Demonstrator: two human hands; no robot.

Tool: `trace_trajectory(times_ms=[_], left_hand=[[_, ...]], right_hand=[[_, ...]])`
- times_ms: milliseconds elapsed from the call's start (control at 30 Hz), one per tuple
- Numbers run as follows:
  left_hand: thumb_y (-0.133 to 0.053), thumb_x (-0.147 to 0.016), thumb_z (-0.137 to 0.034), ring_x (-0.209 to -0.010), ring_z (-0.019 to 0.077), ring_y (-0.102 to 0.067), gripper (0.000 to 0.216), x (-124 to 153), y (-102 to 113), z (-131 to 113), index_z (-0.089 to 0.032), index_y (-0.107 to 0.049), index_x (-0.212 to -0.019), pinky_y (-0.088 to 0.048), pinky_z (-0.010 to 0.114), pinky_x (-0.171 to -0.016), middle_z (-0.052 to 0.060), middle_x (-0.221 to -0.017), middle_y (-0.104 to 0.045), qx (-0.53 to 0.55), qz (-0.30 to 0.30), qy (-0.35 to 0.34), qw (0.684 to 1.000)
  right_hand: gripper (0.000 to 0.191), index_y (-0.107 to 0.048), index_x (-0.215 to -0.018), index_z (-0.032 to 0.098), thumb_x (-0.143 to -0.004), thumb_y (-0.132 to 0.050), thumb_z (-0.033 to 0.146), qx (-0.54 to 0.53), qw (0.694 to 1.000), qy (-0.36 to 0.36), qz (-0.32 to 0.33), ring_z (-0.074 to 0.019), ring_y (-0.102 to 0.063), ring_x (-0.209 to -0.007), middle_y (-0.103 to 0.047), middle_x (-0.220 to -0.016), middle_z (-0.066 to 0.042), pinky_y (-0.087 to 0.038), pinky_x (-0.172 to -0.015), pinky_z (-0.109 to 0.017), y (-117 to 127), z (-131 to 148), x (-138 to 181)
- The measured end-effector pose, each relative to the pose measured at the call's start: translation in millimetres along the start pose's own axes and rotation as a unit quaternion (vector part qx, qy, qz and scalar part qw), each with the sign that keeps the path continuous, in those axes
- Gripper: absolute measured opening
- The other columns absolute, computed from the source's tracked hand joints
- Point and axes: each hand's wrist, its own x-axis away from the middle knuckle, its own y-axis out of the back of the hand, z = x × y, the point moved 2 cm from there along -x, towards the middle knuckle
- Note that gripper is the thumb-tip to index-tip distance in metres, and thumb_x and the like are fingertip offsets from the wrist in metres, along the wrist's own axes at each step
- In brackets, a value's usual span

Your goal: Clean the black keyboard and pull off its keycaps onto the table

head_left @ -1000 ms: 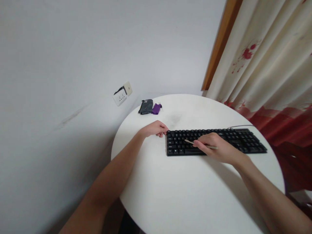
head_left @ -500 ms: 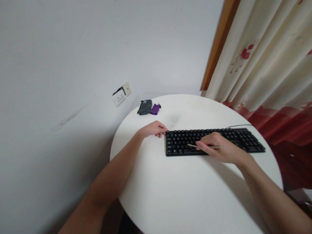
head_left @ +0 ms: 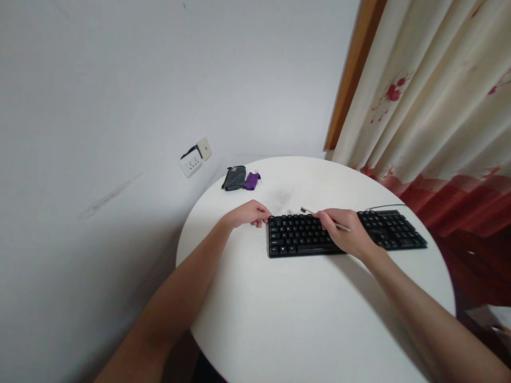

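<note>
A right hand (head_left: 351,222) pinched a slim brush-like tool (head_left: 310,211) above a black keyboard (head_left: 305,235), the dark tip pointing toward 10 o'clock at the far row. The keyboard lay across a round white table (head_left: 247,308), from about 11 to 2 o'clock. At 11 o'clock, the curled left hand (head_left: 249,213) brought its fingertips to the keyboard's far left corner; whether they gripped or merely rested could not be told. Work over the keys appeared under way but unfinished, the tool being in hand; which rows had been covered and which remained did not show. A dark smudge (head_left: 282,197) marked the tabletop toward 11 o'clock, its cause unclear. Farther out, a grey cloth (head_left: 235,178) and a purple cloth (head_left: 251,181) lay side by side, neither in hand.
</note>
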Motion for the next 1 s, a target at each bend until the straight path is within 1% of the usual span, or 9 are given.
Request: trace_trajectory(times_ms=[200,300,367,467,567,700,800,867,1000], left_hand=[[-0.064,-0.078,-0.037,-0.058,0.0112,-0.06,0.028,-0.1,0.3,-0.2,-0.013,-0.074,-0.087,-0.039,0.021,-0.05,0.008,-0.081,-0.071,-0.002,-0.001,-0.002,1.0],[-0.064,-0.077,-0.036,-0.058,0.0111,-0.06,0.027,-0.3,-0.1,-0.6,-0.013,-0.074,-0.088,-0.039,0.021,-0.05,0.008,-0.082,-0.071,-0.002,-0.002,0.002,1.0],[-0.064,-0.078,-0.035,-0.058,0.0111,-0.06,0.027,-0.4,-0.3,-0.8,-0.013,-0.074,-0.089,-0.04,0.021,-0.05,0.008,-0.081,-0.071,-0.001,-0.002,0.003,1.0],[-0.063,-0.078,-0.036,-0.058,0.0112,-0.06,0.027,-0.7,-0.4,-0.1,-0.013,-0.074,-0.089,-0.041,0.021,-0.051,0.007,-0.081,-0.071,0.0,0.0,0.001,1.0],[-0.064,-0.078,-0.036,-0.057,0.0109,-0.06,0.026,-1.1,0.0,0.7,-0.014,-0.075,-0.088,-0.04,0.021,-0.051,0.008,-0.081,-0.072,-0.002,0.0,-0.001,1.0],[-0.063,-0.078,-0.033,-0.057,0.0111,-0.06,0.026,-0.2,-0.1,-0.6,-0.013,-0.075,-0.088,-0.04,0.021,-0.05,0.008,-0.081,-0.072,-0.002,-0.004,0.001,1.0],[-0.063,-0.078,-0.035,-0.056,0.0108,-0.059,0.027,1.0,-1.1,-3.3,-0.012,-0.074,-0.088,-0.039,0.021,-0.049,0.008,-0.08,-0.072,0.001,-0.004,0.001,1.0],[-0.063,-0.078,-0.037,-0.056,0.0108,-0.059,0.029,1.4,-1.9,-4.7,-0.012,-0.074,-0.087,-0.039,0.021,-0.049,0.008,-0.08,-0.071,0.005,-0.004,0.003,1.0],[-0.065,-0.076,-0.041,-0.056,0.011,-0.059,0.032,1.2,-2.7,-4.8,-0.012,-0.074,-0.087,-0.04,0.021,-0.049,0.008,-0.08,-0.071,0.009,-0.003,0.007,1.0]], right_hand=[[0.043,-0.049,-0.065,0.019,-0.101,-0.037,0.038,0.027,0.999,0.038,0.023,-0.0133,-0.047,-0.056,-0.054,-0.06,-0.002,-0.034,-0.062,-0.028,-27.7,-0.3,-2.4],[0.04,-0.048,-0.067,0.02,-0.102,-0.036,0.034,0.046,0.997,0.052,0.036,-0.0146,-0.05,-0.061,-0.056,-0.064,-0.004,-0.034,-0.065,-0.028,-34.1,0.0,-2.4],[0.04,-0.047,-0.066,0.02,-0.102,-0.035,0.032,0.059,0.996,0.059,0.041,-0.0147,-0.05,-0.061,-0.057,-0.064,-0.004,-0.034,-0.065,-0.028,-35.5,1.4,-2.1],[0.041,-0.046,-0.063,0.02,-0.101,-0.035,0.03,0.079,0.994,0.064,0.049,-0.0143,-0.048,-0.057,-0.055,-0.061,-0.003,-0.033,-0.063,-0.028,-34.1,5.7,-1.0],[0.041,-0.045,-0.061,0.02,-0.1,-0.036,0.029,0.088,0.991,0.074,0.072,-0.0132,-0.046,-0.055,-0.053,-0.058,-0.002,-0.031,-0.06,-0.028,-30.8,10.6,1.0],[0.043,-0.043,-0.058,0.019,-0.099,-0.038,0.03,0.081,0.989,0.08,0.099,-0.0109,-0.039,-0.049,-0.049,-0.055,0.0,-0.026,-0.057,-0.028,-24.3,13.3,3.1],[0.044,-0.042,-0.057,0.019,-0.099,-0.038,0.032,0.075,0.987,0.081,0.116,-0.0104,-0.035,-0.048,-0.046,-0.053,0.001,-0.025,-0.056,-0.029,-18.3,12.2,3.5],[0.045,-0.043,-0.057,0.019,-0.099,-0.039,0.033,0.067,0.986,0.081,0.127,-0.0104,-0.035,-0.048,-0.046,-0.052,0.001,-0.025,-0.055,-0.029,-13.5,10.9,3.2],[0.046,-0.048,-0.058,0.019,-0.099,-0.04,0.036,0.05,0.984,0.088,0.146,-0.0108,-0.038,-0.049,-0.052,-0.054,-0.001,-0.026,-0.055,-0.028,-3.0,8.9,2.6]])
